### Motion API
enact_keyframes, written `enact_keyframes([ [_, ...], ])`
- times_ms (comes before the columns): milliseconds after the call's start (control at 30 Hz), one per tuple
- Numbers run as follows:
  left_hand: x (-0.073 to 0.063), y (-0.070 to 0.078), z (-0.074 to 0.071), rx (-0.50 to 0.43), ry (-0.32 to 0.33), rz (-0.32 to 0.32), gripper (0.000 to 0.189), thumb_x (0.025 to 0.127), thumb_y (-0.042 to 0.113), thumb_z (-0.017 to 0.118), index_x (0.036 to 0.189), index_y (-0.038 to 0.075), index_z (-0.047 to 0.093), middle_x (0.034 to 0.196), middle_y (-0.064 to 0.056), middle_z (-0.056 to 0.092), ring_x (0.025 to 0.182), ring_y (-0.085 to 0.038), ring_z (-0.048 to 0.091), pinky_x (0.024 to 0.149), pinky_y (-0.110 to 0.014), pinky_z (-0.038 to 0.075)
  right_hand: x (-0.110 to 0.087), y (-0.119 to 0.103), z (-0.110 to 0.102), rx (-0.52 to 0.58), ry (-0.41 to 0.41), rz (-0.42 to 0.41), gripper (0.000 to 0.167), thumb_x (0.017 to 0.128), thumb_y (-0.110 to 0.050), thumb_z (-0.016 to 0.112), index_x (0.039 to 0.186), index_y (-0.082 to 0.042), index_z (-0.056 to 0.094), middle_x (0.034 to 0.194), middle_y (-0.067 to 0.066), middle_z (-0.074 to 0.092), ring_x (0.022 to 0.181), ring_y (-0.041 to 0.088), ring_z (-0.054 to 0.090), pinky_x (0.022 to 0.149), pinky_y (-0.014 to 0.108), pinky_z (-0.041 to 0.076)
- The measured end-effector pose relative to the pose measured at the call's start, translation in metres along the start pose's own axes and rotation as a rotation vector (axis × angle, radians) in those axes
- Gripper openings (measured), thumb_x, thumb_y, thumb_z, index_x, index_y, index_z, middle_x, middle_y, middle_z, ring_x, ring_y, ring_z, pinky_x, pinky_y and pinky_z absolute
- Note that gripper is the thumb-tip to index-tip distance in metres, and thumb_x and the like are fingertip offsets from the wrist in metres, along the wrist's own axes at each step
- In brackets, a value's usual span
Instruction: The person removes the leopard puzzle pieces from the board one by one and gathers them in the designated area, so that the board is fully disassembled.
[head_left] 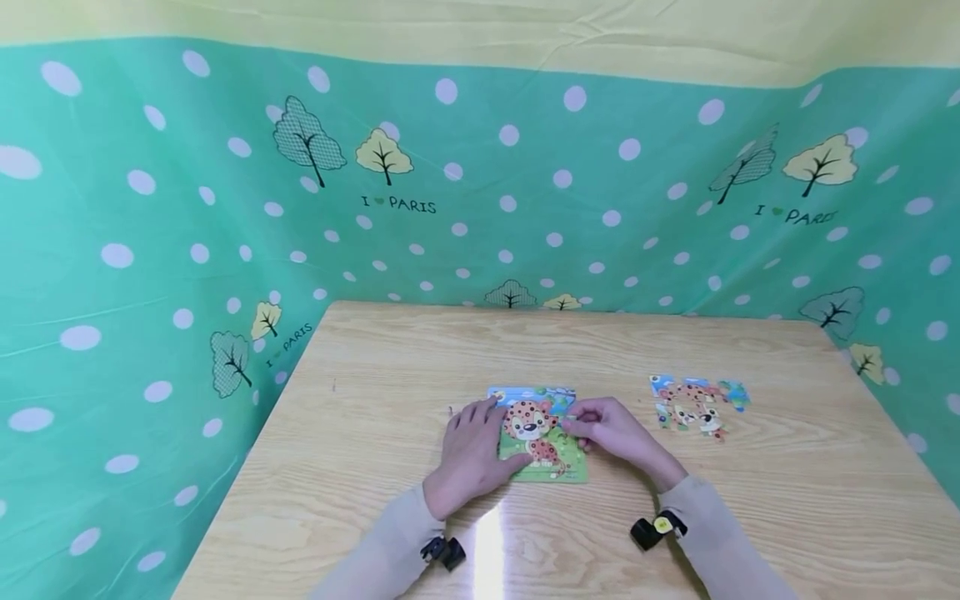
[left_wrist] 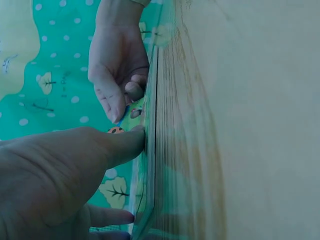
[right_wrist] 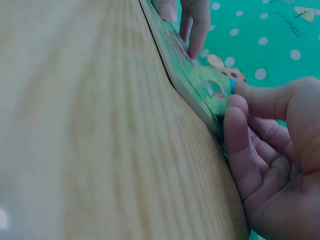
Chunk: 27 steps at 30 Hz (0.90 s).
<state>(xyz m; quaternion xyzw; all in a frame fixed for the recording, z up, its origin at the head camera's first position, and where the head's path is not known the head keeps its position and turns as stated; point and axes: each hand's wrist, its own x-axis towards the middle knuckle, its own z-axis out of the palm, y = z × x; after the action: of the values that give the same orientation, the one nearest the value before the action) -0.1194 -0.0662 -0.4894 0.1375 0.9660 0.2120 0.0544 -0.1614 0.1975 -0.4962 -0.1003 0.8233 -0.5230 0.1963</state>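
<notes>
A jigsaw puzzle board (head_left: 536,474) with a spotted leopard cub picture lies at the middle of the table. Across its left side rests my left hand (head_left: 477,450), fingers spread, the thumb on the lower part of the picture. In the left wrist view the left thumb (left_wrist: 125,146) presses on the board near its edge. At the right edge of the board my right hand (head_left: 607,429) pinches a greenish puzzle piece (right_wrist: 216,82) between thumb and fingertips. That piece is tilted up against the board in the right wrist view; its far side is hidden.
Partly joined puzzle pieces (head_left: 686,396) with another leopard picture lie on the table to the right, beyond my right hand. The wooden table (head_left: 360,417) meets a green polka-dot cloth (head_left: 510,183) at the back and sides.
</notes>
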Motion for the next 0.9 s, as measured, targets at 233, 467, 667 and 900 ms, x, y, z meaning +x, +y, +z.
enact_keyframes([
  [233,-0.001,0.001,-0.001,-0.001,-0.001,-0.012,0.091,0.089,0.062,0.077,0.156,0.007,0.051,0.166,-0.019,0.044,0.152,-0.043,0.041,0.125,-0.064,0.033,-0.003,0.005,-0.005,0.212,0.145,0.075,0.033,0.107,-0.019,0.065,0.122,0.010,0.067,0.090,0.006,0.072,0.077,0.012,0.070,0.074,0.026,0.065],
  [467,0.000,-0.001,-0.003,0.012,-0.007,-0.014,0.091,0.090,0.064,0.076,0.157,0.008,0.049,0.168,-0.018,0.042,0.153,-0.043,0.039,0.125,-0.064,0.032,-0.007,0.008,-0.010,0.192,0.103,0.029,0.039,0.108,-0.024,0.065,0.128,0.010,0.066,0.089,0.006,0.074,0.074,0.012,0.070,0.073,0.028,0.065],
  [667,0.000,-0.001,-0.004,-0.006,-0.011,-0.012,0.091,0.090,0.064,0.076,0.158,0.009,0.049,0.168,-0.017,0.041,0.154,-0.043,0.039,0.126,-0.065,0.031,-0.011,0.010,-0.015,0.155,0.093,0.005,0.041,0.112,-0.033,0.056,0.129,0.004,0.061,0.095,0.016,0.079,0.062,0.012,0.066,0.061,0.029,0.062],
  [900,0.002,-0.002,0.000,0.008,-0.018,-0.017,0.090,0.091,0.065,0.075,0.158,0.010,0.049,0.169,-0.016,0.041,0.155,-0.042,0.038,0.126,-0.065,0.031,-0.020,0.020,-0.023,0.140,0.130,0.030,0.044,0.111,-0.035,0.058,0.137,0.000,0.058,0.087,0.013,0.077,0.053,0.010,0.058,0.050,0.028,0.055],
])
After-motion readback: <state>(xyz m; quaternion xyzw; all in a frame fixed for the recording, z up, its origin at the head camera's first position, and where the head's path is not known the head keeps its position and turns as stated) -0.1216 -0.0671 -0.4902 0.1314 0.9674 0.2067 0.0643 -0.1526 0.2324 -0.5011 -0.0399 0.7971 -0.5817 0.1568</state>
